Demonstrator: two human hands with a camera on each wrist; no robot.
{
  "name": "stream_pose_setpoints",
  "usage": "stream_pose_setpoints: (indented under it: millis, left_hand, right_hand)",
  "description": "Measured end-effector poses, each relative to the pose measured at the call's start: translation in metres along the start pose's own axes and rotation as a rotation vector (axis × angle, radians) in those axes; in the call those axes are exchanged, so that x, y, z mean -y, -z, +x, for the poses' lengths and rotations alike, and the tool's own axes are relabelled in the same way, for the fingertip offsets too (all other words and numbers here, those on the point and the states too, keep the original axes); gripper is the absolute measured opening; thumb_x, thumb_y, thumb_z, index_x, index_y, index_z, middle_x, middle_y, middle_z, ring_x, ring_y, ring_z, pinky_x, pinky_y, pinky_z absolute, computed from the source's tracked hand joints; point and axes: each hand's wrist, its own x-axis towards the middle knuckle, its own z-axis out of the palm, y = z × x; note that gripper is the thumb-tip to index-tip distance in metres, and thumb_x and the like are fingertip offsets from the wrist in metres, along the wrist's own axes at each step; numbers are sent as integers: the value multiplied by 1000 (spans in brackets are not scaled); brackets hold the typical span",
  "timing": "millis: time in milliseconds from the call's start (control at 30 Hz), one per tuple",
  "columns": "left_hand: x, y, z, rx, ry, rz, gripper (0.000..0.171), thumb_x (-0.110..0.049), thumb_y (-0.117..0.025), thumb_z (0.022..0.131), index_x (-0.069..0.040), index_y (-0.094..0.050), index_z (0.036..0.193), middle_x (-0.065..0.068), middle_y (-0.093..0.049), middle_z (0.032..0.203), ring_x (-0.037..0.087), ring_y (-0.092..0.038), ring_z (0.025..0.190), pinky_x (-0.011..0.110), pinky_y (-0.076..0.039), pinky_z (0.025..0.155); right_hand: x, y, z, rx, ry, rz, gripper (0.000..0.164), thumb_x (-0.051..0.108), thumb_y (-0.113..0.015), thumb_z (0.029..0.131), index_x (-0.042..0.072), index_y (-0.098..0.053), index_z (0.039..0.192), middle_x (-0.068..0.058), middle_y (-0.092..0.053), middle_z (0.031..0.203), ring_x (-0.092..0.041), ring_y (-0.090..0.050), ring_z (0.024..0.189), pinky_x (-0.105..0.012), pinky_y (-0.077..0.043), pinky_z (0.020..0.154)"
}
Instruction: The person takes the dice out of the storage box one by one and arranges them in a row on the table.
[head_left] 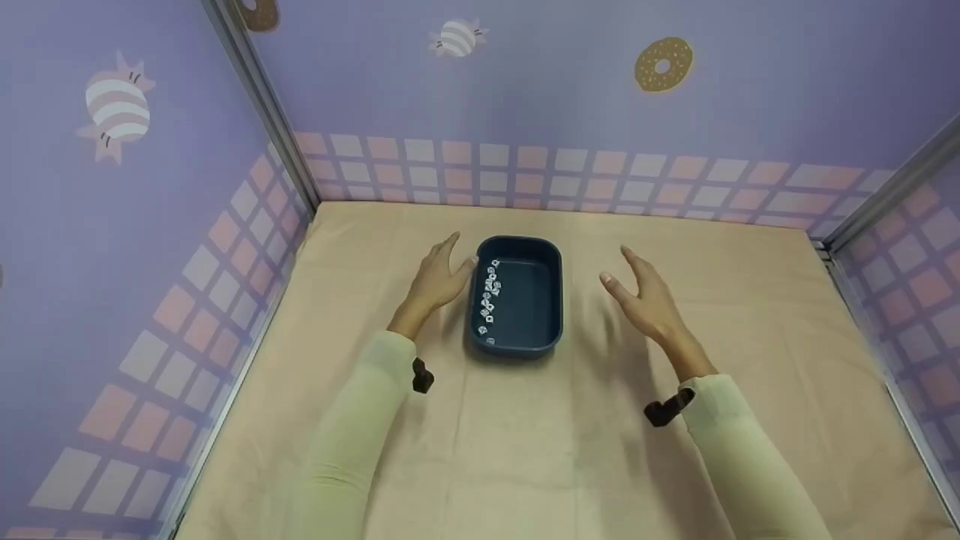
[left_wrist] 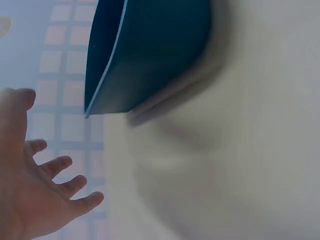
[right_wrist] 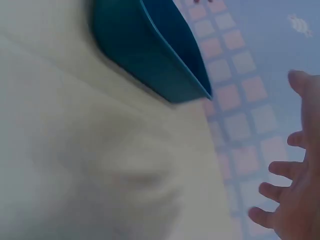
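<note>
A dark blue rectangular bin stands on the cloth in the head view. Small white pieces with dark marks, perhaps beads or dice, lie scattered along its left side inside. Just left of the bin, my left hand has its fingers extended and thumb apart; the thumb tip comes close to the rim, and the left wrist view shows a gap there. Further off on the right side, my right hand faces the bin with fingers spread, holding nothing. Both wrist views show the bin's outer wall, but its contents are hidden there.
A pale peach cloth covers the table. Purple walls with printed sweets, doughnuts and checks close off the back and both sides, with metal posts at the corners. Dark devices are strapped at both wrists.
</note>
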Motion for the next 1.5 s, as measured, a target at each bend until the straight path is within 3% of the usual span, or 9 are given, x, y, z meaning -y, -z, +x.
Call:
stream_pose_setpoints:
  millis: [200, 300, 433, 633, 867, 1067, 1333, 1400, 1500]
  left_hand:
    - [9, -33, -5, 49, 156, -368, 65, -34, -50, 112, -9, -27, 168, 20, -39, 165, 38, -42, 150, 49, -36, 123]
    - [7, -44, -5, 71, 209, -432, 58, -29, -46, 113, -10, -33, 166, 18, -42, 164, 35, -42, 151, 49, -35, 124]
    - [6, -50, -3, 89, 213, -441, 53, -25, -43, 114, -11, -37, 165, 17, -42, 165, 34, -39, 152, 48, -30, 126]
    - [13, -47, -14, 108, 207, -477, 51, -28, -43, 114, -15, -41, 164, 13, -44, 164, 32, -39, 153, 47, -28, 127]
    - [11, -38, -40, 127, 175, -482, 49, -27, -47, 114, -17, -46, 161, 12, -48, 162, 32, -43, 151, 48, -32, 126]
    - [12, -42, -46, 137, 151, -494, 49, -22, -48, 113, -14, -45, 162, 15, -49, 160, 34, -46, 149, 48, -35, 124]
    - [17, -43, -41, 141, 170, -586, 50, -21, -51, 113, -14, -45, 162, 16, -51, 157, 31, -53, 142, 44, -48, 115]
    - [16, -42, -37, 140, 171, -608, 49, -22, -52, 113, -13, -46, 161, 17, -53, 155, 31, -58, 137, 43, -52, 109]
    - [16, -40, -30, 141, 177, -617, 47, -23, -51, 113, -13, -48, 159, 17, -55, 151, 30, -61, 131, 44, -55, 105]
  right_hand:
    - [10, -59, 4, 96, -177, 439, 71, 46, -56, 110, 10, -32, 166, -26, -44, 159, -44, -50, 141, -62, -48, 109]
    - [16, -81, 5, 128, -252, 537, 64, 38, -55, 111, 7, -34, 164, -25, -47, 154, -42, -57, 133, -56, -55, 102]
    - [20, -97, 4, 119, -301, 561, 53, 27, -50, 114, 4, -39, 161, -25, -49, 151, -40, -60, 128, -50, -58, 98]
    - [23, -101, -4, 119, -261, 557, 48, 15, -46, 114, -1, -41, 159, -30, -49, 150, -43, -56, 132, -55, -49, 110]
    - [26, -94, -27, 146, -251, 537, 48, 15, -48, 113, 3, -43, 159, -26, -52, 148, -40, -59, 128, -52, -55, 101]
    - [23, -96, -36, 105, -229, 409, 47, 17, -53, 112, 4, -46, 157, -24, -55, 149, -38, -60, 129, -49, -54, 102]
    - [42, -97, -26, -167, 83, 3, 35, 11, -71, 101, -6, -65, 131, -23, -61, 125, -39, -60, 114, -50, -54, 96]
    - [48, -99, -23, -126, 168, -15, 27, 9, -73, 99, -4, -69, 123, -17, -64, 117, -33, -64, 106, -46, -57, 92]
    - [58, -108, -19, 57, 254, -3, 23, 7, -78, 96, 0, -72, 117, -9, -67, 108, -23, -68, 97, -39, -61, 85]
